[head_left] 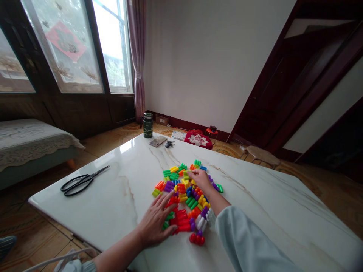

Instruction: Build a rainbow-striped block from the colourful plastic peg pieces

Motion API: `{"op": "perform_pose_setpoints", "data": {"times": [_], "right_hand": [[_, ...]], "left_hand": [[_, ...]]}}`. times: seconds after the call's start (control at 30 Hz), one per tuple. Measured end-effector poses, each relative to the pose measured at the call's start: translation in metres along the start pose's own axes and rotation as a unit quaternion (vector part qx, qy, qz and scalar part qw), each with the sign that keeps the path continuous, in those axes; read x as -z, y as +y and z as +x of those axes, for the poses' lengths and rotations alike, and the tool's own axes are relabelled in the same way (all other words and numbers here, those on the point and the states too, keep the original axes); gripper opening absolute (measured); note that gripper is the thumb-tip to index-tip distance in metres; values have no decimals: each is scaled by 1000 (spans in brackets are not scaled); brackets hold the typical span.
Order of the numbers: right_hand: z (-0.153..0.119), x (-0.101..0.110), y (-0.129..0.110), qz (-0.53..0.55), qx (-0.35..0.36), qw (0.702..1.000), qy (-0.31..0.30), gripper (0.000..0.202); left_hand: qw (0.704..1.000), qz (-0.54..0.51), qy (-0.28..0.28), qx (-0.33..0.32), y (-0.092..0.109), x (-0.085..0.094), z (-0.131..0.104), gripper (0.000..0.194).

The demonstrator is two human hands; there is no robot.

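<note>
A pile of colourful plastic building blocks (pixel 193 203) lies on the white marble-look table (pixel 124 215). My left hand (pixel 157 220) rests at the pile's near left side, fingers spread, touching red blocks (pixel 181 221). Over the far part of the pile, my right hand (pixel 200 179) is closed in a pinch on a yellow-green block (pixel 186 175). Green blocks (pixel 171 174) are just left of that block. Near my right wrist lie purple and green blocks (pixel 219 187). My right hand and forearm hide some of the pieces.
Black-handled scissors (pixel 82 183) lie at the table's left. Toward the far corner are a dark green flask (pixel 148 125), a phone (pixel 158 141) and keys (pixel 169 144). A stool (pixel 262 156) stands beyond the right edge, and a bed (pixel 34 143) is at left.
</note>
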State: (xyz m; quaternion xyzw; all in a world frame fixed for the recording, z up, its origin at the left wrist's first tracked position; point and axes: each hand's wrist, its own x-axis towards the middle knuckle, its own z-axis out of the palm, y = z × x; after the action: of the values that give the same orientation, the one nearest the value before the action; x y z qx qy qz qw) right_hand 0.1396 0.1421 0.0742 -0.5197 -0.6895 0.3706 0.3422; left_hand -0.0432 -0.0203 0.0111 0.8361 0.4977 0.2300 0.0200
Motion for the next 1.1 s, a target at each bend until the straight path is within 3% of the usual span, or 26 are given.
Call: {"op": "perform_pose_setpoints", "data": {"times": [0.13, 0.23, 0.37, 0.47, 0.67, 0.87, 1.1], "right_hand": [[-4, 7, -25, 82, 31, 996, 30, 52], [-11, 25, -60, 141, 111, 979, 99, 44], [-28, 53, -114, 155, 208, 950, 171, 35], [-39, 64, -137, 136, 266, 926, 230, 30], [-44, 64, -124, 68, 263, 929, 250, 30], [-47, 73, -137, 136, 274, 908, 287, 34], [-25, 71, -142, 244, 194, 937, 161, 46]], "left_hand": [[1000, -8, 10, -1, -1, -3, 0, 57], [1000, -13, 14, -6, -2, -4, 0, 57], [999, -18, 24, -14, -4, -4, 0, 59], [999, -20, 21, -14, -5, -5, -1, 58], [999, -24, 32, -15, -2, -3, 0, 60], [1000, -24, 17, -11, 0, 2, 1, 55], [999, -25, 19, -13, -1, 0, 1, 54]]}}
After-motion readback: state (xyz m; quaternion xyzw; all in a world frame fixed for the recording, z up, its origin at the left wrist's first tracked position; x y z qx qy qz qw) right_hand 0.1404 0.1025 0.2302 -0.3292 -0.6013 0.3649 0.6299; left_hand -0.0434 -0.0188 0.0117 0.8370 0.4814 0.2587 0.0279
